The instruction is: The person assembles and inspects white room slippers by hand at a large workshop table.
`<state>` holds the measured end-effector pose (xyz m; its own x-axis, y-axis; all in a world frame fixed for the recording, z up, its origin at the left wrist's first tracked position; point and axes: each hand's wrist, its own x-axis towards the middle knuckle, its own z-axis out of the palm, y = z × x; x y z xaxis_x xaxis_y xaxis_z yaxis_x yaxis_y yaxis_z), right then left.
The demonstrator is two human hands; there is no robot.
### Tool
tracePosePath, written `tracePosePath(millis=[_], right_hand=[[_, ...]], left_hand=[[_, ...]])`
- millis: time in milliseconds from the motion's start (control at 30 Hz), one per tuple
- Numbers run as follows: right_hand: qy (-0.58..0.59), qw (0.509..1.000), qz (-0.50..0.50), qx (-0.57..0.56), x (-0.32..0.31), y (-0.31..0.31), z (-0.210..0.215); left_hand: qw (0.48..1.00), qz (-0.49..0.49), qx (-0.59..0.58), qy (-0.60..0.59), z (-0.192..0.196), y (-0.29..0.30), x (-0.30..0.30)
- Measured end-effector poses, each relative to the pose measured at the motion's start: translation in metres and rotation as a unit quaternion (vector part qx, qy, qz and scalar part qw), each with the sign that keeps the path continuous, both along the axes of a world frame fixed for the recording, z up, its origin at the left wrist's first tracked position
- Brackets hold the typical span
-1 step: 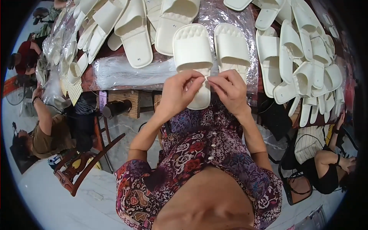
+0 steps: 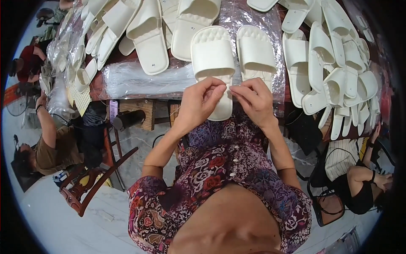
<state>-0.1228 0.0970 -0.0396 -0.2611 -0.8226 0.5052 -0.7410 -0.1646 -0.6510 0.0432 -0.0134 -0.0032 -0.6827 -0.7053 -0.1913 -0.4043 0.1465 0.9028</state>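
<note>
A pair of cream slide slippers lies side by side on a clear plastic bag [image 2: 148, 80] at the table's near edge. The left slipper [image 2: 211, 55] has its heel hanging over the edge toward me, and the right slipper [image 2: 256, 51] lies next to it. My left hand [image 2: 201, 106] and my right hand [image 2: 256, 99] meet over the left slipper's heel, fingertips pinched together on it. Anything small between the fingers is hidden.
Many more cream slippers [image 2: 148, 38] cover the table, with a heap [image 2: 338, 72] at the right. A wooden chair [image 2: 91, 182] stands at my lower left. One person [image 2: 50, 144] sits at the left, another [image 2: 359, 178] at the right.
</note>
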Motion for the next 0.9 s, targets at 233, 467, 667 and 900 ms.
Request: tracePosePath(millis=[233,467,667,900], right_hand=[[-0.001,0.998,0.055,0.036,-0.011,0.017,-0.006],[-0.042,0.995,0.015,0.084,-0.012,0.018,-0.005],[-0.246,0.961,-0.011,0.125,0.004,-0.003,0.003],[-0.158,0.981,-0.018,0.115,-0.003,-0.001,0.005]], left_hand=[[0.9,0.126,0.335,0.248,-0.022,0.015,-0.018],[0.864,0.109,0.415,0.265,-0.04,0.023,-0.013],[0.934,0.078,0.287,0.198,-0.041,0.035,-0.013],[0.979,0.04,0.164,0.117,-0.037,0.024,-0.014]])
